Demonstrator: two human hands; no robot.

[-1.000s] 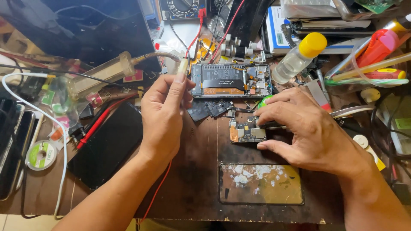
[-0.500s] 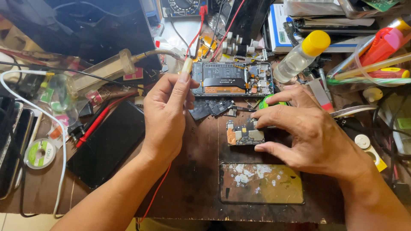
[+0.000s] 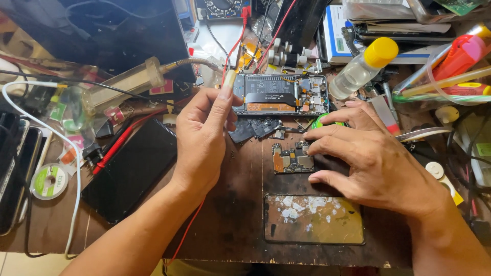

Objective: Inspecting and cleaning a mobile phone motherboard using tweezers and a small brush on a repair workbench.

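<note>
My left hand (image 3: 202, 135) pinches a pale probe tip (image 3: 229, 79) with a red wire running under my forearm; the tip sits at the left end of an opened phone body (image 3: 280, 94). My right hand (image 3: 373, 158) rests on the dark wooden bench with its fingers spread, the fingertips touching the right edge of a small bare circuit board (image 3: 290, 159). A green round object (image 3: 323, 120) peeks out behind the right index finger. Several loose black shields (image 3: 255, 129) lie between the phone body and the board.
A cracked phone screen (image 3: 313, 219) lies near the front edge. A black phone (image 3: 134, 168) and solder spool (image 3: 48, 180) sit at the left. A yellow-capped bottle (image 3: 364, 67), a meter (image 3: 220, 7), pens (image 3: 450, 61) and cables crowd the back and right.
The small circuit board has slid slightly left and my right fingers now rest at its right edge rather than over it. My left hand holds the probe in the same spot.
</note>
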